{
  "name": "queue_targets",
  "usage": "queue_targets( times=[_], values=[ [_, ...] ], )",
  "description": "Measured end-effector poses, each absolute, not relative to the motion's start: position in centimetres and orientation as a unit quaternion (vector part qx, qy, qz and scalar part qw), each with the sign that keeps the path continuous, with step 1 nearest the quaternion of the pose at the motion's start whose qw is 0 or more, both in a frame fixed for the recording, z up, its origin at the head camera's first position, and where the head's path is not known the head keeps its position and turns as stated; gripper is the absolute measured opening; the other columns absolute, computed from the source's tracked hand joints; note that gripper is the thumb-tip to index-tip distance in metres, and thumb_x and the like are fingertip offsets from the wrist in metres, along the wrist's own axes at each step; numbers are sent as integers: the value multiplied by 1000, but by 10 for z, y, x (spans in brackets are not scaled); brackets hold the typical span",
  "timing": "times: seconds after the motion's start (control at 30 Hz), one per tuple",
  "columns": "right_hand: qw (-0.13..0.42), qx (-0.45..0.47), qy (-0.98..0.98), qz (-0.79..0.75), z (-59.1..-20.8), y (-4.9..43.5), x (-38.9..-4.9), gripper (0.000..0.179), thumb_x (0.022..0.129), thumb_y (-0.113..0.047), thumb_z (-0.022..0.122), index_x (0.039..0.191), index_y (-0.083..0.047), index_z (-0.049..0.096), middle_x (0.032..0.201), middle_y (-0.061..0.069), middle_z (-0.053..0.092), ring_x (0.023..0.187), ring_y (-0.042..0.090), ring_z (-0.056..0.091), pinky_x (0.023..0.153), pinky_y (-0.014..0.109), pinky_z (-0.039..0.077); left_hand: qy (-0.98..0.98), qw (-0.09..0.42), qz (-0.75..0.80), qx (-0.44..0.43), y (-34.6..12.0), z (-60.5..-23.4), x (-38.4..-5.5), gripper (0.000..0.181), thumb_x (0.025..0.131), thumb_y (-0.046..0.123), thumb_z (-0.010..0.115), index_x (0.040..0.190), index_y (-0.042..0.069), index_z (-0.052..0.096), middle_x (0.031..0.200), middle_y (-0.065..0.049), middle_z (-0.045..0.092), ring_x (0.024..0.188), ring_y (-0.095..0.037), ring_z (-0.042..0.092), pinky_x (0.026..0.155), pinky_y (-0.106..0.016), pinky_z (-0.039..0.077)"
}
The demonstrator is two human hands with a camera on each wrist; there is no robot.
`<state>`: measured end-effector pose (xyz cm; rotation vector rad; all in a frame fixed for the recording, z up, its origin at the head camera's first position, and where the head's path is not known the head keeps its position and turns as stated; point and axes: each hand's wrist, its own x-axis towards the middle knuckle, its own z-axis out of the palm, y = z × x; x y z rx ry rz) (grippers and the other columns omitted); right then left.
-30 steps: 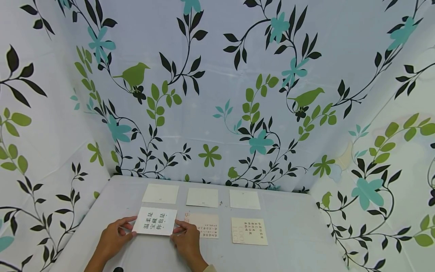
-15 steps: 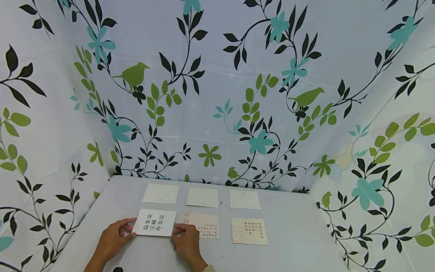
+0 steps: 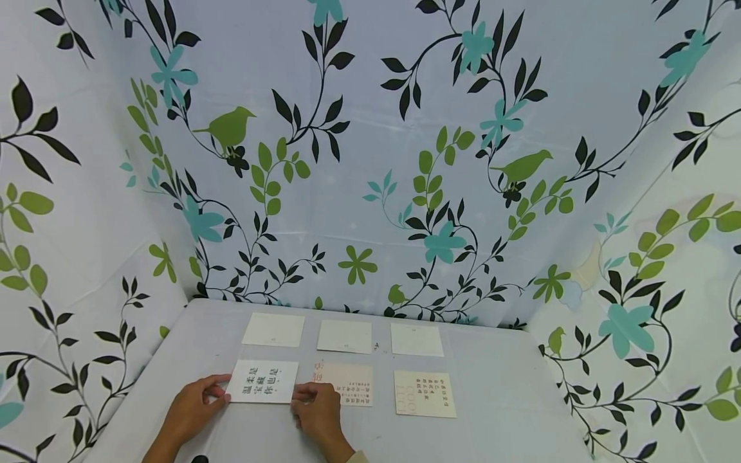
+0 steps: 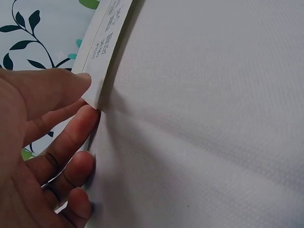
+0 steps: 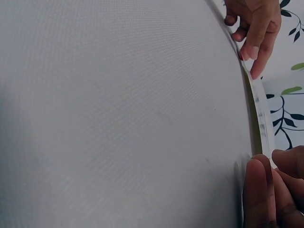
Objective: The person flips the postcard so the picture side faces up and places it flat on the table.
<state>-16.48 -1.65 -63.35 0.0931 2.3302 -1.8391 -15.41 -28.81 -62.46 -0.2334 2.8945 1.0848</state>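
Observation:
A white card [image 3: 263,381] with black printed characters lies level between both hands, close over the table. My left hand [image 3: 193,408] pinches its left edge; in the left wrist view the thumb is on the card's [image 4: 103,50] face and fingertips are at the near corner underneath. On the opposite side, my right hand [image 3: 320,411] pinches the right edge between thumb and fingers. Seen edge-on in the right wrist view, the card [image 5: 259,109] spans the two hands. Just right of it, a card with reddish print [image 3: 356,379] is partly covered by my right hand.
Three plain pale cards, at the left [image 3: 274,329], centre [image 3: 345,337] and right [image 3: 417,339], form a back row. A cream card [image 3: 425,393] with brown characters lies front right. White cloth covers the table [image 3: 509,405]; a leaf-patterned curtain [image 3: 370,193] stands behind.
The white card has come down slightly and nearer to me, its far edge dropping away from the back row. Both hands keep their grip and have shifted only a little.

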Motion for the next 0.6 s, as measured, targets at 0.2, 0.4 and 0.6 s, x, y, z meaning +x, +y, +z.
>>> queue_targets(
  times=[0.2,0.4,0.6],
  values=[
    [77,31,788,-610,-631,-17,-163,23,81,8,79,96,-10,81,77,-5,77,55,11,70,50,24,56,935,26,347,-74,-289,-625,-155,48,91,16,80,136,1,69,91,2,72,78,-17,49,65,-29,36],
    [73,37,790,-608,-628,-16,-162,21,82,8,78,94,-10,80,75,-5,76,56,11,70,50,23,56,936,19,346,-65,-290,-626,-155,46,91,16,80,133,1,70,92,2,73,79,-17,50,66,-29,37],
    [75,33,787,-611,-627,-15,-164,19,85,6,78,94,-11,80,77,-2,76,55,11,69,50,24,55,932,19,354,-75,-290,-624,-156,45,92,15,79,134,1,69,91,1,74,79,-17,51,67,-29,38]
  ],
)
